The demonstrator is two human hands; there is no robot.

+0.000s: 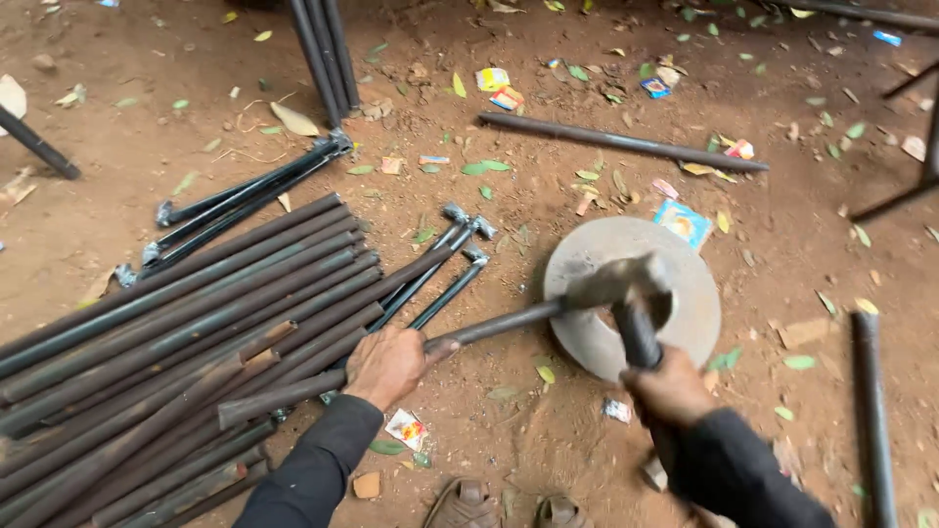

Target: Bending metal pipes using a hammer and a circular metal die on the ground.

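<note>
My left hand [389,364] grips a dark metal rod [499,324] that runs up to the right onto a round grey metal disc [685,313] lying on the dirt. A hammer [626,288] is held by its handle in my right hand [670,386]. Its blurred head sits over the rod's end at the disc's centre hole. Both arms wear dark sleeves.
A large pile of dark metal rods [166,342] lies at left, with thinner rods with fittings [245,196] beside it. Single rods lie at top centre [616,142] and right edge [871,411]. Leaves and paper scraps litter the brown dirt. Sandalled feet [509,508] show at the bottom.
</note>
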